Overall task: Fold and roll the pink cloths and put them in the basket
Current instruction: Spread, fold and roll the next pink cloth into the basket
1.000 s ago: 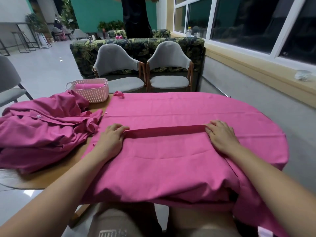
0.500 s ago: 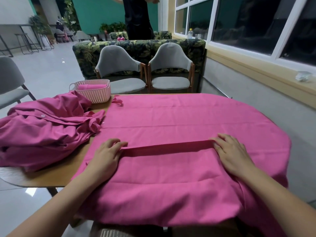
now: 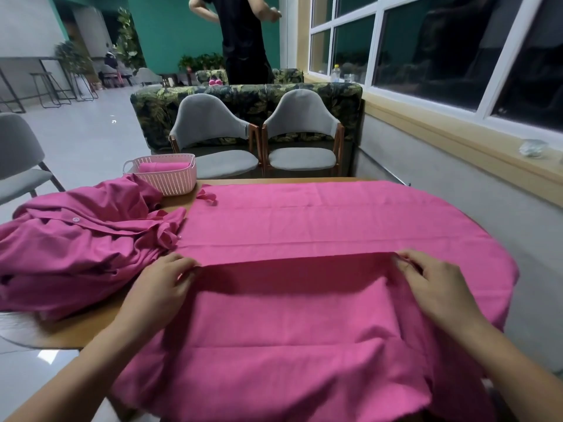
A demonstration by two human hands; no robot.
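A large pink cloth [image 3: 320, 226] lies spread over the wooden table [image 3: 76, 327], its near part draping off the front edge. A fold runs across its middle, lifted slightly off the layer beneath. My left hand [image 3: 158, 287] pinches the left end of that fold, and my right hand [image 3: 435, 284] pinches the right end. A heap of crumpled pink cloths [image 3: 76, 248] with a button lies at the table's left. Behind it stands a pale pink perforated basket [image 3: 170, 178] that holds one rolled pink cloth [image 3: 161, 166].
Two grey chairs [image 3: 301, 138] stand behind the table, with a leaf-patterned sofa [image 3: 253, 99] beyond. A person in black [image 3: 243, 38] stands at the back. A windowed wall with a ledge [image 3: 457, 141] runs along the right. Another grey chair [image 3: 18, 159] is at the left.
Both hands have drawn the fold toward me and now pinch its ends, raising the edge, where earlier they lay on it. The camera has tilted up.
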